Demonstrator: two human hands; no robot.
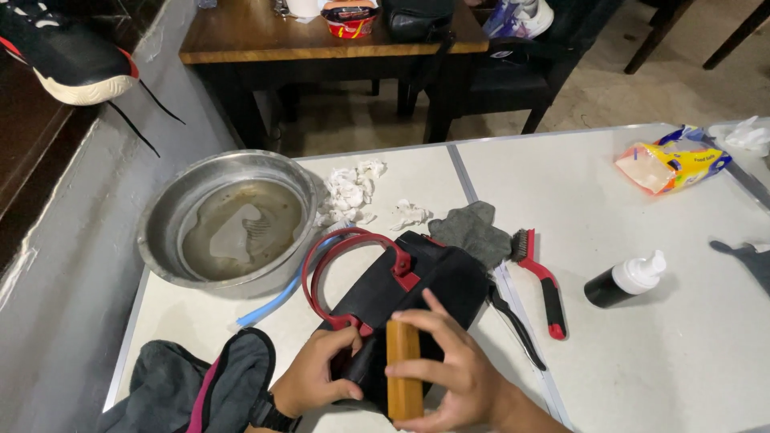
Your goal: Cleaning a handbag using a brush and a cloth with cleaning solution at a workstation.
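Right hand [449,373] wraps a wooden-backed brush [403,370], fingers curled over it, long axis pointing away from the person, on the black handbag [425,281]. Left hand [317,375] pinches the bag's near edge. The bag's red handles [353,256] arc toward the round steel basin [233,220] of murky water; crumpled tissues [349,192] lie beyond.

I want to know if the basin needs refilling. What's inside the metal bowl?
The metal bowl holds shallow, murky water; its bottom shows through. Nothing else visible inside.
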